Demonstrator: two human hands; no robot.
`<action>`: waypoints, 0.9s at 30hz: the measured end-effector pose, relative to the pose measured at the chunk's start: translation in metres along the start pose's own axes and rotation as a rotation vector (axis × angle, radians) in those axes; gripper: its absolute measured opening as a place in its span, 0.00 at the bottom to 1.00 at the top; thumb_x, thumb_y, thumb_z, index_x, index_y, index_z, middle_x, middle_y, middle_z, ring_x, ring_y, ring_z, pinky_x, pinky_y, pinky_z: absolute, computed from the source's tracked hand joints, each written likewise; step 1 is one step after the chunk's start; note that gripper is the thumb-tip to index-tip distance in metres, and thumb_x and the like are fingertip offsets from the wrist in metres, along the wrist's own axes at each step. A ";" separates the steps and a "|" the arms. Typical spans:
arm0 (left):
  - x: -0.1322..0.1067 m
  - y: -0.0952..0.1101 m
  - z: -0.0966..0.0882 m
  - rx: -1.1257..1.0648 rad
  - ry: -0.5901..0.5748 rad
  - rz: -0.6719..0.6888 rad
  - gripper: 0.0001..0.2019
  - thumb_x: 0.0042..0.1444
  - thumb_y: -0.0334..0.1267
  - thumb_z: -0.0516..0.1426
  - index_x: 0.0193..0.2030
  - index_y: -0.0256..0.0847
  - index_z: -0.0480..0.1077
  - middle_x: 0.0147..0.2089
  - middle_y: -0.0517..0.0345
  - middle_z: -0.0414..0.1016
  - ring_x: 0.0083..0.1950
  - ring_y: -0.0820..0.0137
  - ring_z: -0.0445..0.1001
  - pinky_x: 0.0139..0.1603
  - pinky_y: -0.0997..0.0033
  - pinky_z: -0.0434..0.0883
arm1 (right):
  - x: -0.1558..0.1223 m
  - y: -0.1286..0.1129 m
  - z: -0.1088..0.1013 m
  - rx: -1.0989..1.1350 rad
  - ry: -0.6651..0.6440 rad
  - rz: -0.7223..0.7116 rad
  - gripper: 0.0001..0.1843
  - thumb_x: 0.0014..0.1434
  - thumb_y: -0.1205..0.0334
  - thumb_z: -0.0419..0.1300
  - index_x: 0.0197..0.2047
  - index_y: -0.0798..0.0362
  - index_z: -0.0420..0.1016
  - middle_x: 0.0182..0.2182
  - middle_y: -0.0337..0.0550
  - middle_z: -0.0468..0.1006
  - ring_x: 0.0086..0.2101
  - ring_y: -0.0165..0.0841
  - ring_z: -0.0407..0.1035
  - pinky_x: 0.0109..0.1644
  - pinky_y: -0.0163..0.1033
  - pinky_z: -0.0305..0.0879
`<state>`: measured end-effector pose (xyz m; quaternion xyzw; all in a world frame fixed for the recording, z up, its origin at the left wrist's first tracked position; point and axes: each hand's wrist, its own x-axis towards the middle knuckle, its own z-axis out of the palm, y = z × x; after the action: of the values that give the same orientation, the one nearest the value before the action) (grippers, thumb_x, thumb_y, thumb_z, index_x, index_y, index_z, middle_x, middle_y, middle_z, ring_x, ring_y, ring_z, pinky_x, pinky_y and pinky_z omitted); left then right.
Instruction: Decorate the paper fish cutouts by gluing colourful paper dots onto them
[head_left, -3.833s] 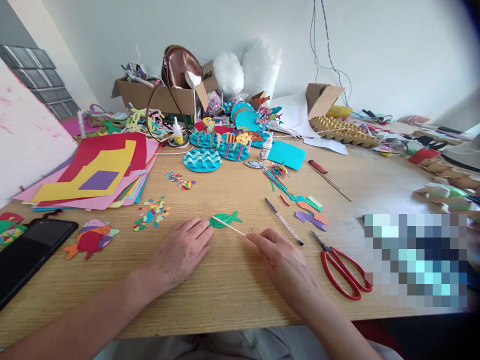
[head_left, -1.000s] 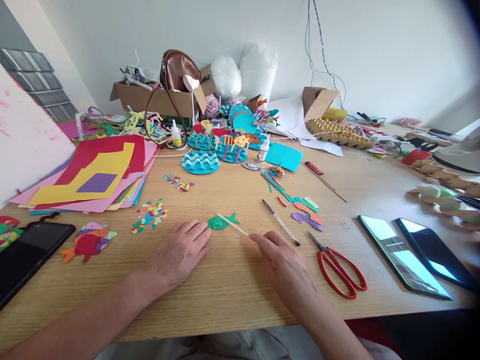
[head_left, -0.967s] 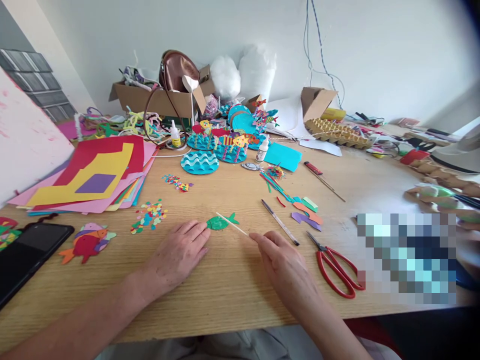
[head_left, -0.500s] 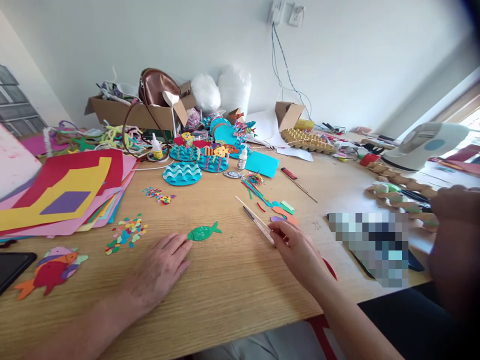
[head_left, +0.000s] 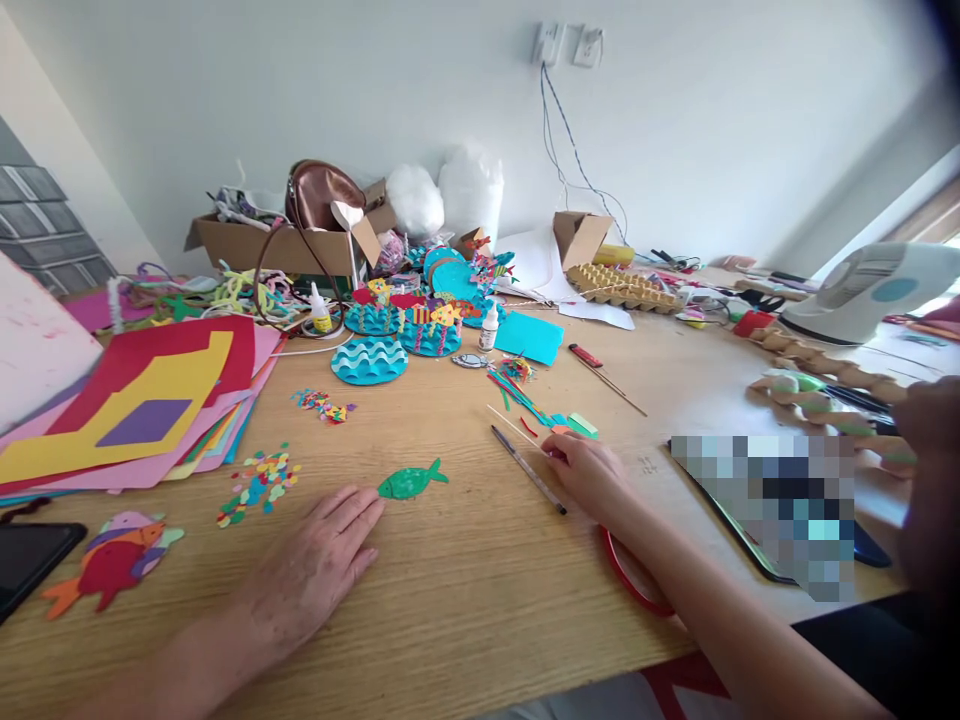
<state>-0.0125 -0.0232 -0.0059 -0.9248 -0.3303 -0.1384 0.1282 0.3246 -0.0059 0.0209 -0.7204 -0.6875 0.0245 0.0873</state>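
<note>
My left hand (head_left: 315,565) lies flat on the wooden table (head_left: 465,600), fingers stretched out, its fingertips just short of a green paper fish (head_left: 411,482). My right hand (head_left: 591,473) rests further right, its fingers pinched on the near end of a thin wooden stick (head_left: 517,428) that points away to the left. A grey pen (head_left: 528,469) lies beside that hand. Red scissors (head_left: 630,585) lie partly under my right forearm.
Coloured paper sheets (head_left: 142,410), confetti scraps (head_left: 259,475) and a red paper fish (head_left: 109,560) lie left. Blue wave discs (head_left: 369,360), glue bottles (head_left: 488,327) and a cardboard box (head_left: 277,240) stand behind. Another person's arm (head_left: 926,480) shows at right, near an iron (head_left: 870,290).
My right hand lifted the stick off the green fish and carried it right, past the pen. The view swung right and up; my left hand stayed by the fish.
</note>
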 end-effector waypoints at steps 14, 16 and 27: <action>0.025 0.011 -0.035 -0.223 -0.097 0.003 0.13 0.54 0.28 0.51 0.48 0.38 0.65 0.48 0.51 0.69 0.50 0.64 0.67 0.50 0.61 0.69 | 0.012 -0.005 0.005 0.040 -0.022 -0.036 0.12 0.56 0.66 0.49 0.34 0.51 0.74 0.34 0.43 0.76 0.34 0.33 0.68 0.33 0.35 0.56; 0.029 0.013 -0.040 -0.252 -0.147 0.011 0.13 0.53 0.29 0.53 0.46 0.39 0.65 0.48 0.52 0.69 0.50 0.64 0.66 0.51 0.61 0.67 | 0.013 -0.004 0.008 0.053 -0.021 -0.044 0.13 0.56 0.67 0.48 0.35 0.50 0.74 0.34 0.43 0.76 0.34 0.34 0.68 0.33 0.35 0.57; 0.032 0.020 -0.062 -0.348 -0.205 0.140 0.07 0.54 0.26 0.50 0.39 0.38 0.63 0.29 0.60 0.66 0.31 0.70 0.63 0.37 0.68 0.66 | -0.023 -0.010 -0.032 0.297 0.021 -0.084 0.13 0.54 0.54 0.51 0.37 0.45 0.74 0.33 0.43 0.75 0.31 0.36 0.70 0.30 0.39 0.65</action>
<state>0.0136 -0.0403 0.0594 -0.9629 -0.2478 -0.0896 -0.0584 0.3181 -0.0312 0.0518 -0.6703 -0.7051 0.1148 0.2011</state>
